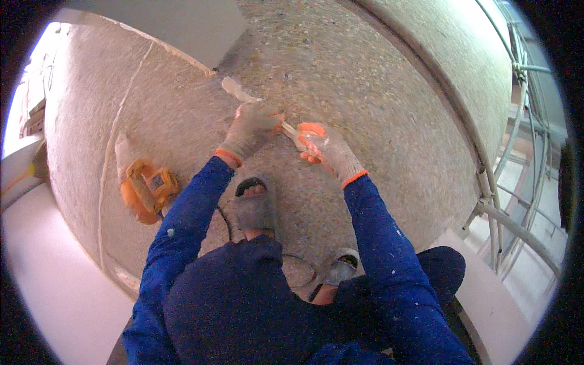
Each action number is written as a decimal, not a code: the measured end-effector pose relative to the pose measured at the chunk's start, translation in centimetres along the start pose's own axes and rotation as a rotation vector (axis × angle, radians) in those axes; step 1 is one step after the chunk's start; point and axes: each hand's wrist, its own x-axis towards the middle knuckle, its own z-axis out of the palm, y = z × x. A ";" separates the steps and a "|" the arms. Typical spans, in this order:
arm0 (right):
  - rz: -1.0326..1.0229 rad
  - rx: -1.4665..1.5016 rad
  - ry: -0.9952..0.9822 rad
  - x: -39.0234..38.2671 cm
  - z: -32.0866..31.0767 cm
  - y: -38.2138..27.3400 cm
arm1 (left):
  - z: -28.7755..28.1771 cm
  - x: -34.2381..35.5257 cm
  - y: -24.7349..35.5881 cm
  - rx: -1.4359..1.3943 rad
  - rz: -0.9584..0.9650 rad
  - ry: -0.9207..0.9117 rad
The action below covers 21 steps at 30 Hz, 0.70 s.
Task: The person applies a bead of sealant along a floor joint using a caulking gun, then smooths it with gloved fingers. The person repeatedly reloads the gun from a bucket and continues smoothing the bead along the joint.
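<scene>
Tool: a pale, blurred, long narrow hand tool [240, 92] lies slanted over the speckled floor [365, 79], tip near the wall corner.
Left hand [255, 126]: gloved, fingers curled round the tool's middle.
Right hand [325, 146]: gloved, fingers wrapped on its near end.
Room: orange power tool [146, 188] well apart left; railing [517, 182] right.

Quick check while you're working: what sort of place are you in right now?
Probably a building site, indoors or on a landing. It shows in the bare rough concrete floor, the orange power tool lying on it, and the metal pipe railing at the right.
</scene>
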 end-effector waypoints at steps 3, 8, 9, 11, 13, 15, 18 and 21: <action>0.013 0.148 -0.049 0.0 -0.2 -0.4 | -0.1 -0.5 -1.3 0.094 -0.060 -0.044; 0.075 0.054 0.001 1.2 0.7 -0.5 | -0.7 -1.0 -2.6 0.056 -0.132 0.068; 0.099 0.028 0.014 1.5 1.0 -0.3 | -0.7 -1.2 -2.6 -0.063 -0.221 0.064; 0.029 0.075 0.047 1.4 1.3 0.4 | -0.7 -1.7 -2.6 -0.223 -0.363 0.148; 0.012 0.085 0.065 1.1 1.4 1.1 | -0.5 -2.3 -2.5 -0.301 -0.481 0.317; 0.002 0.021 0.088 1.2 1.3 1.3 | 0.1 -2.5 -2.4 -0.088 -0.322 0.150; 0.117 0.044 0.081 1.4 1.3 1.3 | 1.2 -2.1 -2.3 0.108 -0.252 0.047; 0.145 0.087 0.064 1.7 1.4 1.0 | 1.5 -1.8 -2.1 0.182 -0.283 -0.039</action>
